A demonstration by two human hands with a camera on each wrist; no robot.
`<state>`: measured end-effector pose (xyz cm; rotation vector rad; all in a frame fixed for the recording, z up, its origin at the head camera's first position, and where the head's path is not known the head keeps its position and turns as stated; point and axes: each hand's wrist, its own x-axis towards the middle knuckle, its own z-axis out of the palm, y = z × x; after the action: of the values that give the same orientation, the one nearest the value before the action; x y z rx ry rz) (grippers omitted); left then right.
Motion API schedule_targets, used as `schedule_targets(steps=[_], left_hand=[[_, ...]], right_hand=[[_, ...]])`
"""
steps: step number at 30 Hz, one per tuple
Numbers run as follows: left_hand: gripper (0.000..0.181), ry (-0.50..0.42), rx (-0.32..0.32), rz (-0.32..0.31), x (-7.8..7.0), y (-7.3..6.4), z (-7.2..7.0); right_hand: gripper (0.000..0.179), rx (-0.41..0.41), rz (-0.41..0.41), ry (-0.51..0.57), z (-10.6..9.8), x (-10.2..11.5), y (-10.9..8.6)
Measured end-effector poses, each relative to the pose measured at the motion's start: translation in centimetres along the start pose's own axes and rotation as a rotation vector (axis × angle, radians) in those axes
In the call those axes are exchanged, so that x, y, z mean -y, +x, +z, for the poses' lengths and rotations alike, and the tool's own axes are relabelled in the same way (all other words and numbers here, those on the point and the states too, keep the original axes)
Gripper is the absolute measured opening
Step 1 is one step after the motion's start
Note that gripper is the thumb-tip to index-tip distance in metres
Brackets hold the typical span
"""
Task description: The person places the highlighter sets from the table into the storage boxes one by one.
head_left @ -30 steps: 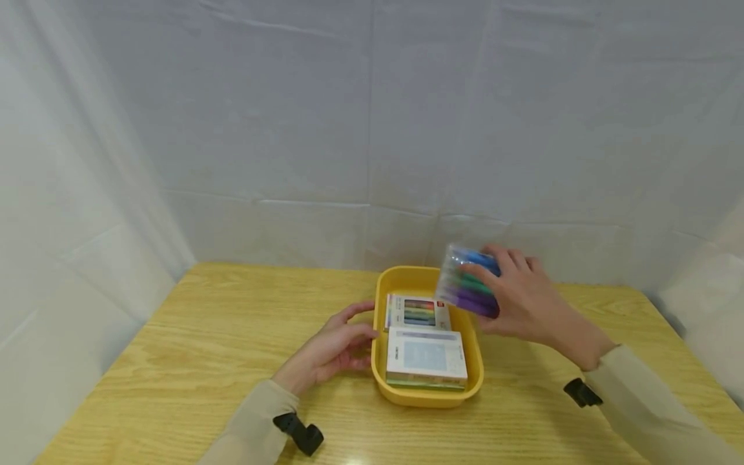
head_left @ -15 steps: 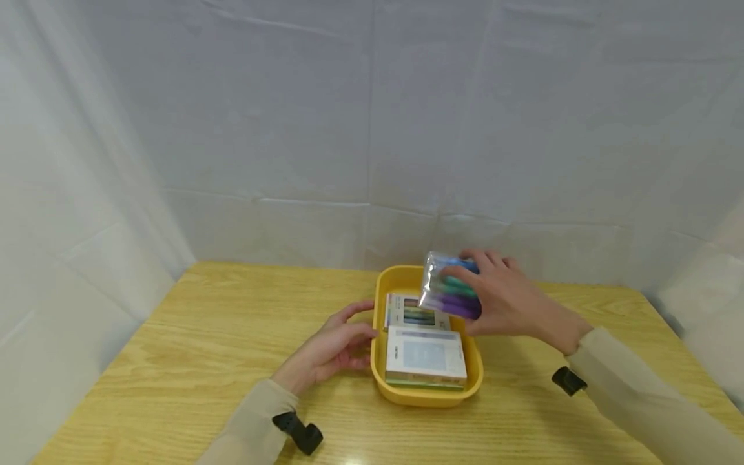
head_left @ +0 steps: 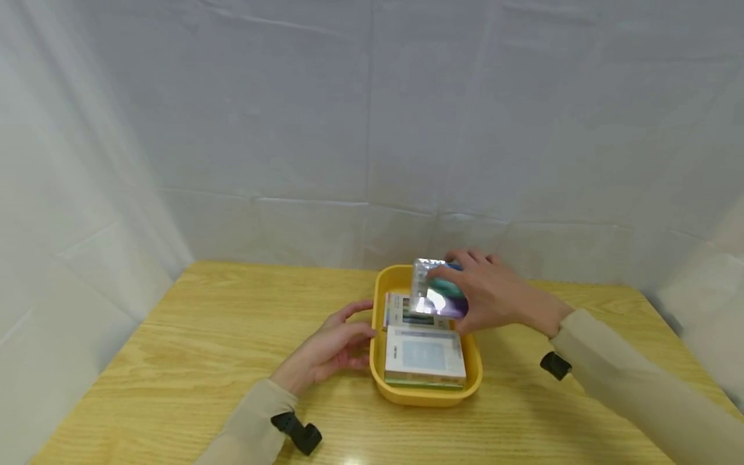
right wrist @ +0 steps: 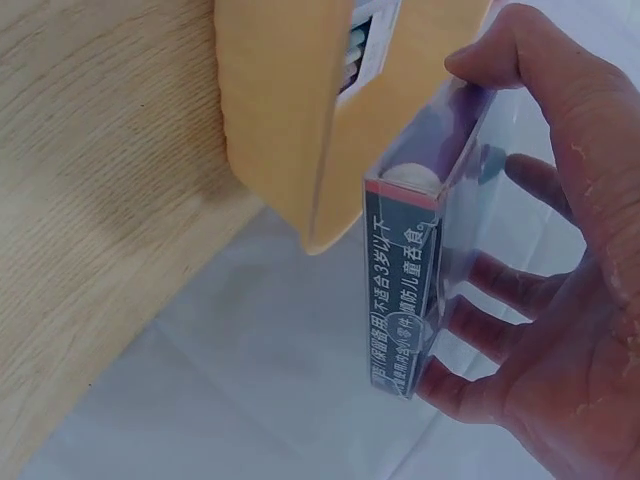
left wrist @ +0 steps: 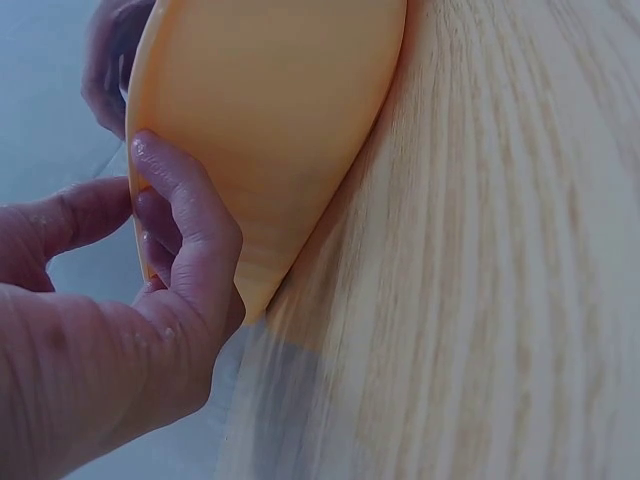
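My right hand (head_left: 494,294) grips a clear plastic case of coloured markers (head_left: 437,298), blue, green and purple, above the far half of a yellow plastic basket (head_left: 429,399). In the right wrist view, thumb and fingers span the case (right wrist: 405,290); its dark end label bears white lettering. The case is tilted and partly overlaps a flat white box (head_left: 396,311) with a window onto coloured sticks. Nearer in the basket lies a thicker white box (head_left: 427,355) with a pale blue panel. My left hand (head_left: 328,349) pinches the basket's left rim between thumb and fingers.
The basket stands on a wood-grain table (head_left: 232,349). A pale sheet (head_left: 302,129) hangs behind the table's far edge and along the sides. Dark camera straps (head_left: 298,433) sit on both beige sleeves.
My right hand has carried the marker case left and slightly down, from the basket's right edge to over its far half. The left hand and basket have stayed put.
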<state>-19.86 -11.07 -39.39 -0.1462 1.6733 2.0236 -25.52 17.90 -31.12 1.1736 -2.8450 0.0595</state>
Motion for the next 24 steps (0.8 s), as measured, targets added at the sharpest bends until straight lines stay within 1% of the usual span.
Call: schedule_targets(steps=[4, 9, 12, 17, 24], left_hand=[[0.062, 0.001, 0.008, 0.001, 0.0, -0.1, 0.0], [0.063, -0.002, 0.008, 0.005, 0.0, 0.0, 0.0], [0.063, -0.005, 0.009, 0.007, 0.0, 0.0, -0.1], [0.063, -0.007, 0.014, 0.007, 0.2, -0.2, -0.1], [0.063, -0.020, 0.006, 0.003, 0.1, -0.3, -0.1]], right_hand=[[0.079, 0.047, -0.007, -0.001, -0.3, 0.1, 0.5], [0.081, 0.164, 0.012, 0.019, -0.5, 0.4, 1.2], [0.082, 0.211, 0.012, 0.044, -0.5, 0.6, 1.7], [0.083, 0.237, 0.009, 0.061, -0.2, 0.8, 2.4], [0.078, 0.231, -0.009, 0.079, 0.3, 0.7, 3.4]])
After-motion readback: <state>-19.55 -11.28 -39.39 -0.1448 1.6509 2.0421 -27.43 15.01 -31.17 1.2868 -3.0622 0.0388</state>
